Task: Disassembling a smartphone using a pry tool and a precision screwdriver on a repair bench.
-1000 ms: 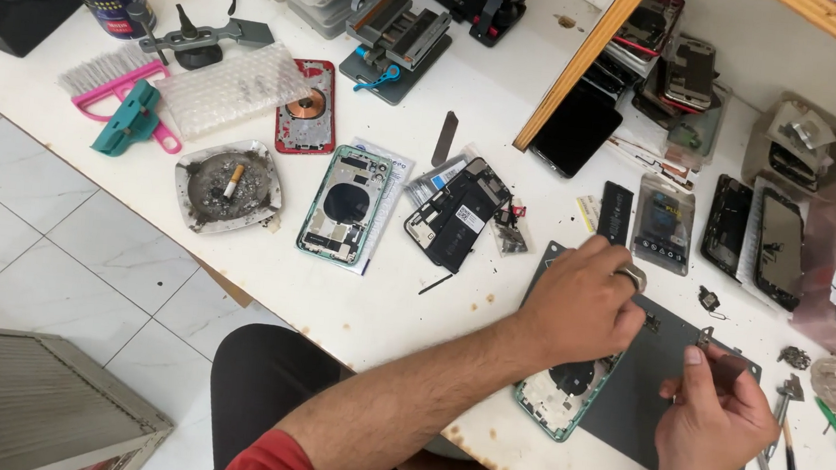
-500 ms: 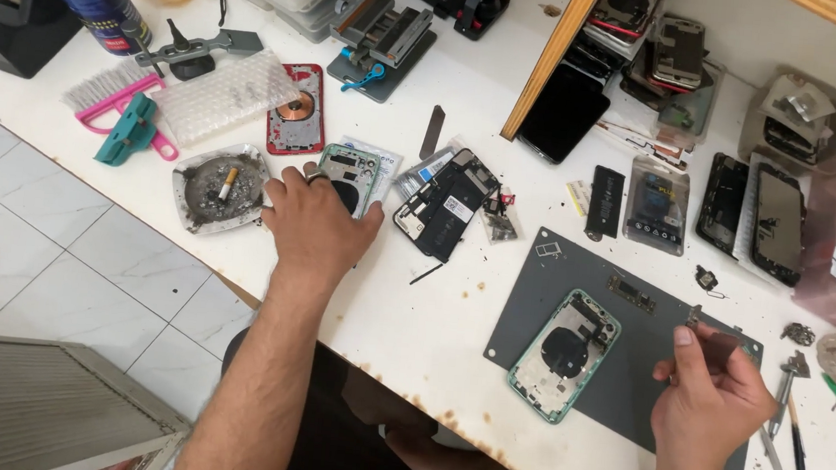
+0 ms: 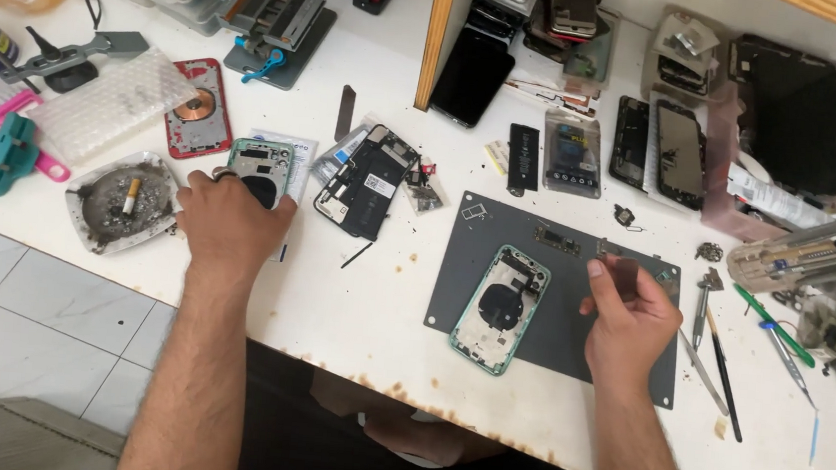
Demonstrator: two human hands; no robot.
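1. On the white bench [image 3: 353, 300], we see the left hand [image 3: 230, 225] grasping a green phone housing [image 3: 260, 165] beside the ashtray [image 3: 122, 204].
2. The right hand [image 3: 630, 316] pinches a small dark part [image 3: 625, 277] above the grey mat [image 3: 574, 277], near a second opened housing [image 3: 500, 309].

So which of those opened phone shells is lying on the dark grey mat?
The pale green phone housing, beside the right hand. The similar green one sits off the mat under the left hand; the red one lies farther left.
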